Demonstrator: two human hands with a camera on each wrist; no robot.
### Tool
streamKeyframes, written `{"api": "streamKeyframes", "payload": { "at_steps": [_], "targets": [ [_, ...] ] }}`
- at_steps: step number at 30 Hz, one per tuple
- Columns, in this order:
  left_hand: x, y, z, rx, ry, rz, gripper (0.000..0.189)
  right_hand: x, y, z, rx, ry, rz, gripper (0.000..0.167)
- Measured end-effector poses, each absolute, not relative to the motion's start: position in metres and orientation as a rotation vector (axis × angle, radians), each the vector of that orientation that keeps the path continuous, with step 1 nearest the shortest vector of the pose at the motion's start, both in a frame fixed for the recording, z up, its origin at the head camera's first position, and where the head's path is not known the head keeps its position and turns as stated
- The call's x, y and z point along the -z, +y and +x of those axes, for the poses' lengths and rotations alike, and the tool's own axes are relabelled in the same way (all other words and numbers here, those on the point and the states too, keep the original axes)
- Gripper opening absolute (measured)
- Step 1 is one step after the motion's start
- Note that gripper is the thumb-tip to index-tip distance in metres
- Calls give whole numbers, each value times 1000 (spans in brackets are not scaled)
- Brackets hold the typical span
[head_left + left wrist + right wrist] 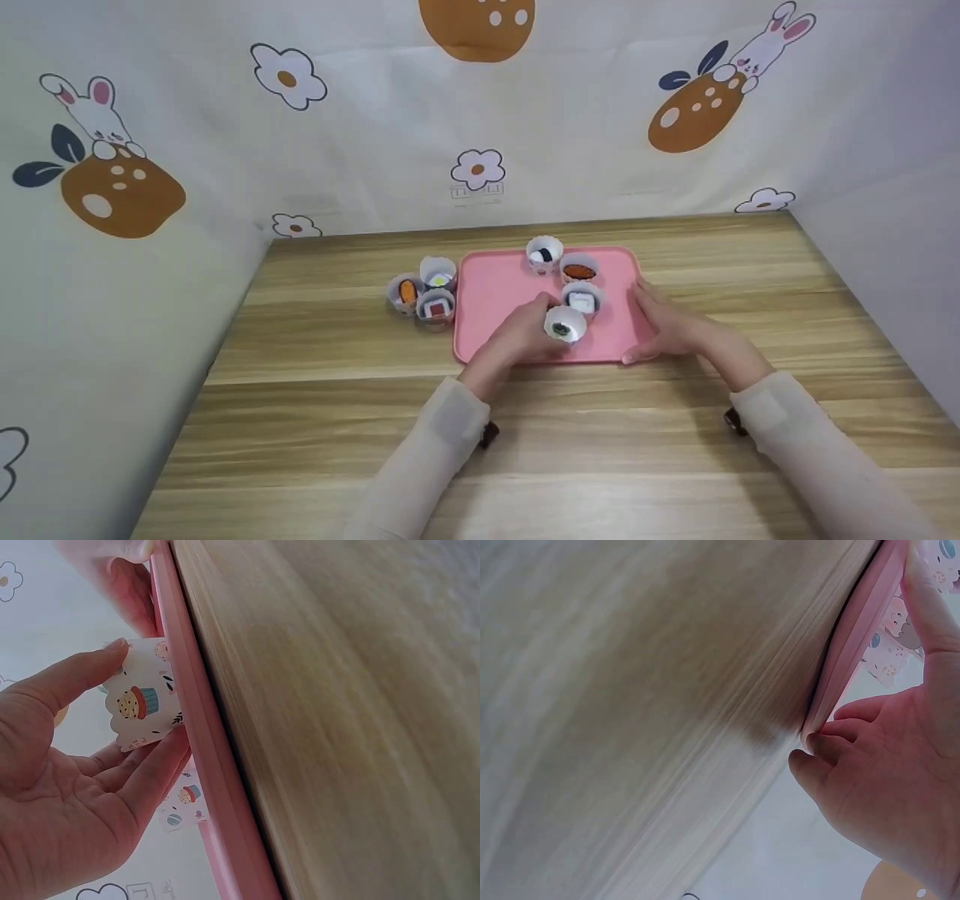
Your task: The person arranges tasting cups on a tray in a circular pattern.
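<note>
My left hand (530, 331) holds a white paper baking cup (566, 325) by its side, thumb on one side and fingers on the other. A small dark-topped toy sushi piece shows inside it. In the left wrist view this printed cup (142, 694) is at the rim of the pink tray (495, 277). At the tray's right front corner my right hand (667, 328) grips the rim, thumb at the front edge and fingers along the right side. Also on the tray are cups with white sushi (581, 301), orange-red sushi (579, 271) and black-banded sushi (544, 255).
Left of the tray, three more cups stand close together on the wooden table (315, 420): one with orange sushi (406, 292), one with yellow-and-white (438, 274), one with red-and-white (436, 308). A printed cloth (375, 150) hangs behind the table.
</note>
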State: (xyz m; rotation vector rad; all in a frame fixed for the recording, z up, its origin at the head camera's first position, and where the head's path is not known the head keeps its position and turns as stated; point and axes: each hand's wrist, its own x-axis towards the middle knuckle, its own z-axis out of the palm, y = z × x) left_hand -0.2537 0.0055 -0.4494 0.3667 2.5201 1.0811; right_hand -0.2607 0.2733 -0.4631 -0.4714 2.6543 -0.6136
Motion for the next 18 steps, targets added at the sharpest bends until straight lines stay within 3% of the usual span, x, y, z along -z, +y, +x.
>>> {"api": "streamKeyframes", "payload": {
  "at_steps": [18],
  "targets": [
    [451, -5, -255, -1139, 2493, 424, 53, 463, 274, -261, 599, 2658, -464, 131]
  ]
}}
